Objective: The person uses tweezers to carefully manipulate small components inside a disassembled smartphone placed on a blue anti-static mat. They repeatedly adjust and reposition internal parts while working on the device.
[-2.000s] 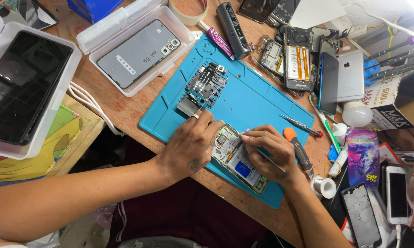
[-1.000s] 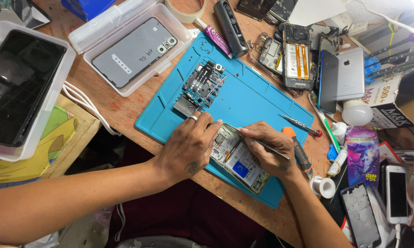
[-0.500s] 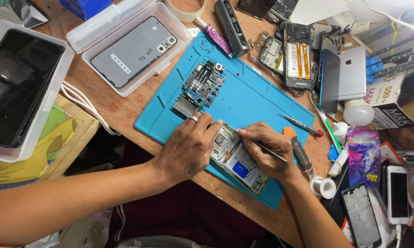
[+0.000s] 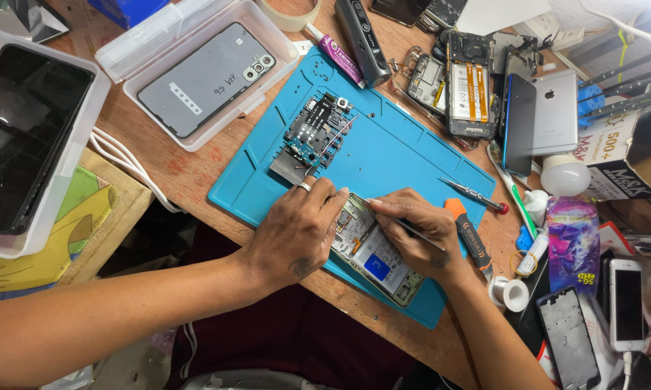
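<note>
Holding as before | left hand (image 4: 296, 235) fingers pressing opened phone (image 4: 376, 253) | right hand (image 4: 419, 235) fingers pinching tweezers (image 4: 412, 230)

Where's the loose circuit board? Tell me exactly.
In the head view, the circuit board lies on the upper left of the blue mat, just beyond the left hand.

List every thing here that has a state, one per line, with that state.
opened phone: back off, insides exposed, flat on the blue mat
left hand: pressed on the phone, steadying it
right hand: gripping a thin metal tool
circuit board: removed, lying on the mat
plastic box: lid open, grey phone back inside
orange-handled tool: lying unused
</note>
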